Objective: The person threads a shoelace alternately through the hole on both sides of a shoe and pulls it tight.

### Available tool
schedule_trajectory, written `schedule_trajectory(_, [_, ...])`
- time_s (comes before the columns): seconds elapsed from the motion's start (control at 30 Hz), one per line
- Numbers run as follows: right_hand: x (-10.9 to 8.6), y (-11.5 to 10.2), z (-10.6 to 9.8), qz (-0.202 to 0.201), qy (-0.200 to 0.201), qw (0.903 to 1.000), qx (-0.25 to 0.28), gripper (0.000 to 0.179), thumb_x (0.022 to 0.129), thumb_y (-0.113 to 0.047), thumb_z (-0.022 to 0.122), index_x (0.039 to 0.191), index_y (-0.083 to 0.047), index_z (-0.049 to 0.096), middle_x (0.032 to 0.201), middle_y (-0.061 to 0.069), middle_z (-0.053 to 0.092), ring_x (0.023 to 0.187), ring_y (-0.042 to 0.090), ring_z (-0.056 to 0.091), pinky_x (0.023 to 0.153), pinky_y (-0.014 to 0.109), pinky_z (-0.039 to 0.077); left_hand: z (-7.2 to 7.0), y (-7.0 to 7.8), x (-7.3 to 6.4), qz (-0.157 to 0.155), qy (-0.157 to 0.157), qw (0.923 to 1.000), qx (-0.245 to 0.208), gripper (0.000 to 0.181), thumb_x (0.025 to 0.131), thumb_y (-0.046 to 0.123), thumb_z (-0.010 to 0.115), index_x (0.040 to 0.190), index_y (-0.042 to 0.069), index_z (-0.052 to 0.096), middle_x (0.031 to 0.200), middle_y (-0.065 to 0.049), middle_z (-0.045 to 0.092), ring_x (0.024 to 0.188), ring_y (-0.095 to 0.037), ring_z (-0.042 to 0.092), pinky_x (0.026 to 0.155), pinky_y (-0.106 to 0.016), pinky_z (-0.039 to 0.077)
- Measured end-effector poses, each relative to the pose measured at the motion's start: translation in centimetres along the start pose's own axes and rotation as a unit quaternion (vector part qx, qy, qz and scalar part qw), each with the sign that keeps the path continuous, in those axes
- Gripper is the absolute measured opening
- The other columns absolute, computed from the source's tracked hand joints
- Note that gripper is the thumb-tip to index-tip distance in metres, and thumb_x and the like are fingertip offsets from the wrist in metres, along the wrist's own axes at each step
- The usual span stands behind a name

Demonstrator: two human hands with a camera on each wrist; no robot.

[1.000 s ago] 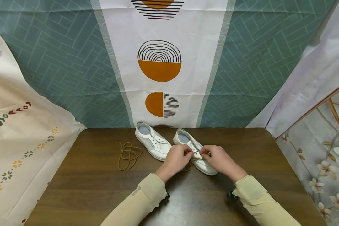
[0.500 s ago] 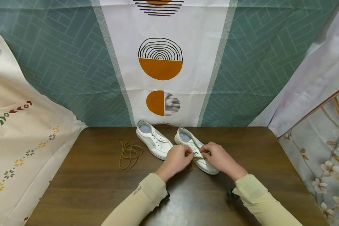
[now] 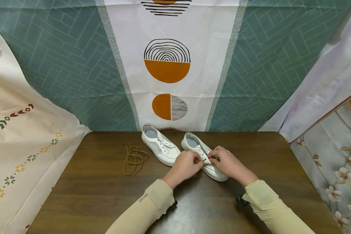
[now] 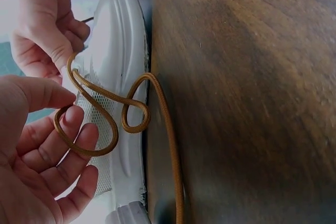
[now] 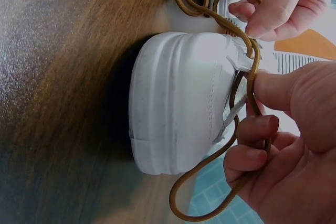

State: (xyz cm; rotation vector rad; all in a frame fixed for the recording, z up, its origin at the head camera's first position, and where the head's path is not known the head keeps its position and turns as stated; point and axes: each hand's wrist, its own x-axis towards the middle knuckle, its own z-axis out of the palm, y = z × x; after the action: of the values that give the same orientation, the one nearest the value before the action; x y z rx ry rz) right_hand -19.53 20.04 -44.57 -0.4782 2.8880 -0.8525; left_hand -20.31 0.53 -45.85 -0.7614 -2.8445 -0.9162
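Observation:
A white canvas sneaker [image 3: 216,175] lies on the table with its toe toward me, under both hands. A round mustard-brown shoelace [image 5: 178,203] passes through its front eyelets. My left hand [image 3: 187,165] is left of the eyelets and pinches the lace between thumb and forefinger, a loop hanging below in the left wrist view. My right hand [image 3: 226,163] is over the other side. Its thumb and forefinger [image 5: 257,129] pinch at the eyelet flap, the lace running along them, and a long loop hangs below. The left wrist view shows more lace trailing over the sole onto the table.
A second white sneaker [image 3: 161,148], with bare eyelets, stands left of the first near the table's back edge. Farther left, another mustard-brown shoelace [image 3: 134,159] lies loosely coiled on the brown table [image 3: 105,201]. A patterned cloth [image 3: 120,65] hangs behind.
My left hand has shifted slightly right, closer to the right hand and over the eyelets. The right hand and both shoes stay about where they were.

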Motion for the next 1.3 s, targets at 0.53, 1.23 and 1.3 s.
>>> schedule_trajectory(0.53, [-0.05, 0.00, -0.24, -0.019, -0.005, 0.9998, 0.007, 0.011, 0.090, -0.011, 0.061, 0.096, -0.019, 0.067, 0.093, -0.005, 0.057, 0.082, 0.010, 0.052, 0.069, 0.026, 0.044, -0.41, 0.46, 0.29, 0.002, -0.014, 0.9999, 0.001, 0.012, 0.077, 0.027, 0.067, 0.065, 0.026, 0.063, 0.052, 0.017, 0.052, 0.047, 0.001, 0.045, 0.046, -0.017, 0.036])
schedule_trajectory(1.23, [0.26, 0.03, -0.12, -0.013, -0.004, 0.9998, 0.014, 0.011, 0.089, -0.012, 0.063, 0.095, -0.020, 0.068, 0.093, -0.006, 0.061, 0.085, 0.010, 0.058, 0.071, 0.027, 0.047, -0.52, 0.64, 0.66, 0.027, 0.041, 0.9987, 0.011, 0.006, 0.085, 0.026, 0.064, 0.081, 0.022, 0.068, 0.071, 0.013, 0.062, 0.062, -0.001, 0.054, 0.055, -0.017, 0.042])
schedule_trajectory(1.3, [0.30, 0.10, -0.11, -0.009, -0.001, 0.9999, 0.014, 0.010, 0.089, -0.013, 0.063, 0.093, -0.020, 0.068, 0.092, -0.006, 0.062, 0.086, 0.010, 0.059, 0.071, 0.027, 0.048, -0.74, 0.60, 0.84, 0.039, 0.068, 0.9967, 0.019, 0.012, 0.087, 0.026, 0.065, 0.095, 0.019, 0.070, 0.089, 0.009, 0.067, 0.080, -0.005, 0.061, 0.068, -0.020, 0.049])
